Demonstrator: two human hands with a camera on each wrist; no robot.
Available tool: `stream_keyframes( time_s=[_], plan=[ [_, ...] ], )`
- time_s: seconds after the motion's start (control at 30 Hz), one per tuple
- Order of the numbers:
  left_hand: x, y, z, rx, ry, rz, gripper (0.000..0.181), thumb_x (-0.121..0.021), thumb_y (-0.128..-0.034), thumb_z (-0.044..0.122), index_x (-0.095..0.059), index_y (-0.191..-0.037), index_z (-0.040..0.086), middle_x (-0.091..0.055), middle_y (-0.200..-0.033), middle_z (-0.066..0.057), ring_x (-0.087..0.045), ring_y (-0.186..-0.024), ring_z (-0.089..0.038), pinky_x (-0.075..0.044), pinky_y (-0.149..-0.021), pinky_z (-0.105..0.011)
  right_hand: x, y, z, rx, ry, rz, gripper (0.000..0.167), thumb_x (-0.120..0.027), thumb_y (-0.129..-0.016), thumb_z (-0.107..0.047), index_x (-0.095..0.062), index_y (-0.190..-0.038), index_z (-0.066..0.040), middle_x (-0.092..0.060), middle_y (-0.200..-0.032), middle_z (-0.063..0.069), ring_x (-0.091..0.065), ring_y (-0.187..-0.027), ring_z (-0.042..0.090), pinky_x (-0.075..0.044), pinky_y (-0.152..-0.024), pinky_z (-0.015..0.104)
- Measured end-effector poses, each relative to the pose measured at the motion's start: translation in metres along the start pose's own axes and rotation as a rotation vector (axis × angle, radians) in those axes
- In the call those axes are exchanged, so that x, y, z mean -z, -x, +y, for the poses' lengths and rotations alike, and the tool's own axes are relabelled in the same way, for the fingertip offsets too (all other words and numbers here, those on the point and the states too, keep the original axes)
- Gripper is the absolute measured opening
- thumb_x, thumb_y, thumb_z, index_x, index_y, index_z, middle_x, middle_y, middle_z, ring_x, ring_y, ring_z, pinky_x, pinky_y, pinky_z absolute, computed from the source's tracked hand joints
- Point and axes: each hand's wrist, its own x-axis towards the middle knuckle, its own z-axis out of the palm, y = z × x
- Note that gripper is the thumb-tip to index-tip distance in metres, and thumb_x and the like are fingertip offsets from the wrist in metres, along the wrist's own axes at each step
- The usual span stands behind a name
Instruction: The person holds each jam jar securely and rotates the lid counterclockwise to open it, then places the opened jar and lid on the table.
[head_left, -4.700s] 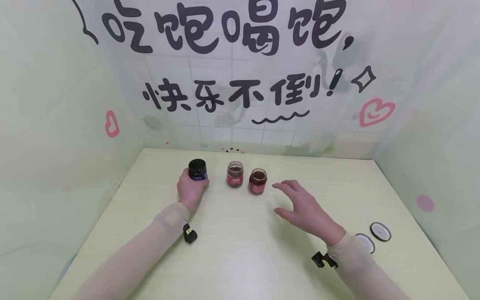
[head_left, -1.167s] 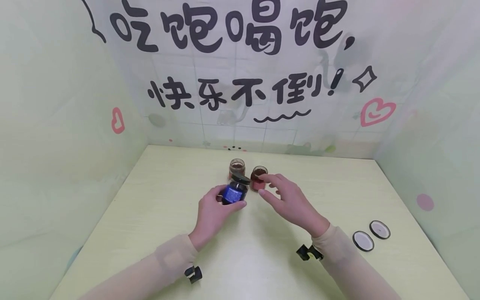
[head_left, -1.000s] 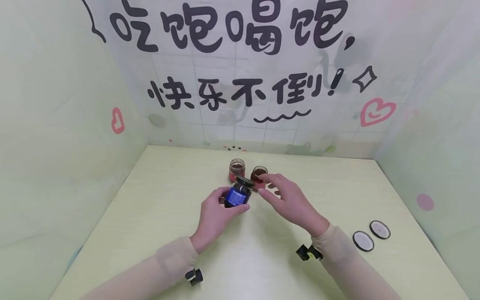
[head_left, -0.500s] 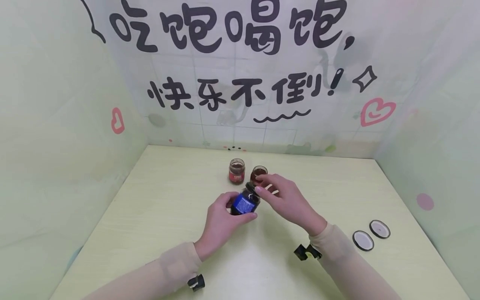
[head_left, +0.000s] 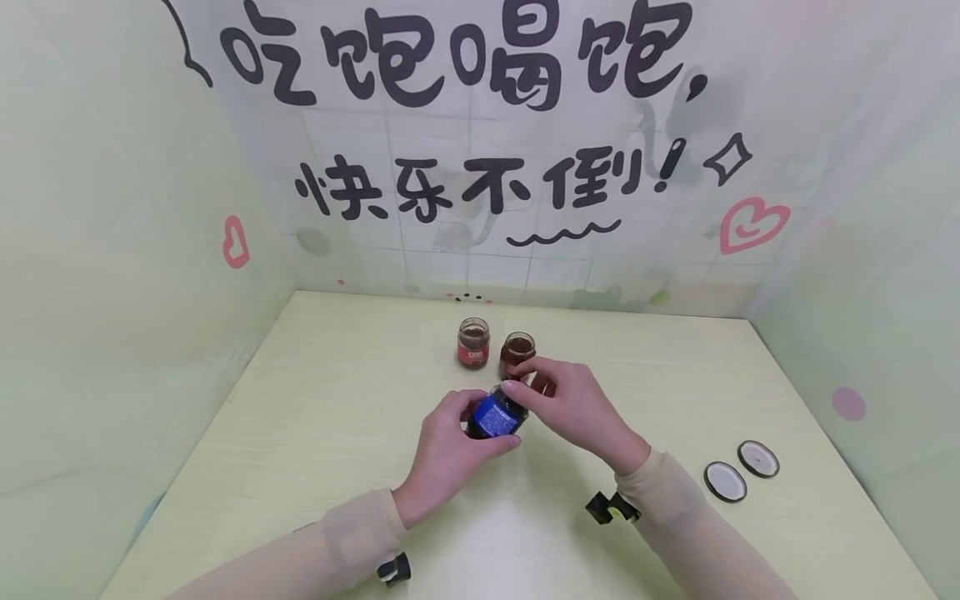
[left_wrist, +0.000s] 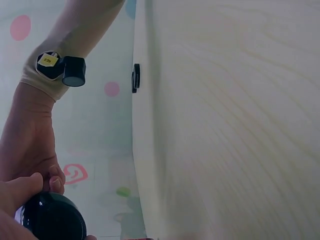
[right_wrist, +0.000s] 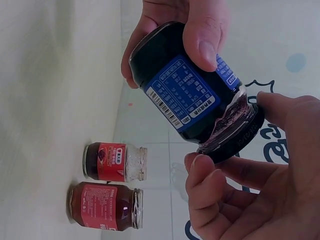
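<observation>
A dark jam jar with a blue label is tilted above the table, its neck toward the right. My left hand grips the jar around its body, thumb along the label in the right wrist view. My right hand holds the jar's black lid at the rim, thumb on one side and fingers on the other. The lid is still on the jar's neck. Dark purple jam streaks the glass just under it. In the left wrist view the jar's dark round base faces the camera.
Two lidless glass jars with red labels stand behind my hands, the left one partly filled and the right one fuller. Two loose lids, one nearer and one farther, lie on the table at the right.
My left hand has lifted the blue-labelled jar from the table's left side and brought it rightward, tilted, to my right hand. My right hand, earlier free, now holds its lid.
</observation>
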Motion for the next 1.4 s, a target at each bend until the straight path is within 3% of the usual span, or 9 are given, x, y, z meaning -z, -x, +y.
stream_keyframes(
  time_s=[0.17,0.4,0.93,1.23,1.4],
  plan=[
    [0.0,0.001,0.001,-0.008,0.002,-0.01,0.059,-0.093,-0.0695,0.039,-0.067,-0.118,0.017,-0.062,-0.105,0.004,-0.062,-0.093,-0.014,-0.056,-0.077,-0.031,-0.001,0.001,0.001,-0.008,-0.036,-0.01,0.037,-0.066,-0.092,-0.056,-0.072,-0.109,-0.024,-0.066,-0.07,-0.007,-0.06,-0.063,0.015,-0.05,-0.056,0.037],
    [0.0,0.002,0.0,0.031,0.004,-0.022,0.059,-0.093,-0.0697,0.038,-0.068,-0.12,0.019,-0.061,-0.107,0.005,-0.062,-0.096,-0.014,-0.056,-0.08,-0.031,0.001,0.003,0.002,-0.027,-0.089,-0.029,0.035,-0.07,-0.091,-0.052,-0.073,-0.111,-0.025,-0.069,-0.077,-0.006,-0.063,-0.069,0.016,-0.052,-0.06,0.038],
    [-0.001,0.002,0.001,0.015,0.007,-0.016,0.061,-0.093,-0.0693,0.039,-0.069,-0.12,0.017,-0.062,-0.107,0.003,-0.062,-0.095,-0.015,-0.056,-0.079,-0.031,0.008,0.006,0.003,-0.005,-0.136,-0.083,0.032,-0.071,-0.093,-0.044,-0.071,-0.119,-0.026,-0.071,-0.091,-0.005,-0.067,-0.078,0.017,-0.054,-0.064,0.039],
    [-0.001,0.002,0.001,0.031,0.008,-0.027,0.063,-0.093,-0.0695,0.04,-0.068,-0.122,0.016,-0.062,-0.108,0.002,-0.062,-0.097,-0.015,-0.056,-0.081,-0.032,0.01,0.008,0.005,0.003,-0.137,-0.126,0.041,-0.069,-0.093,-0.047,-0.068,-0.127,-0.023,-0.07,-0.093,-0.004,-0.067,-0.078,0.022,-0.054,-0.062,0.039],
    [-0.001,0.002,0.0,0.025,0.005,-0.03,0.063,-0.093,-0.0695,0.039,-0.068,-0.122,0.015,-0.062,-0.108,0.001,-0.062,-0.096,-0.015,-0.055,-0.081,-0.033,0.01,0.008,0.006,-0.011,-0.15,-0.138,0.038,-0.069,-0.093,-0.048,-0.067,-0.126,-0.029,-0.07,-0.095,-0.003,-0.067,-0.082,0.025,-0.054,-0.063,0.041]
  ],
)
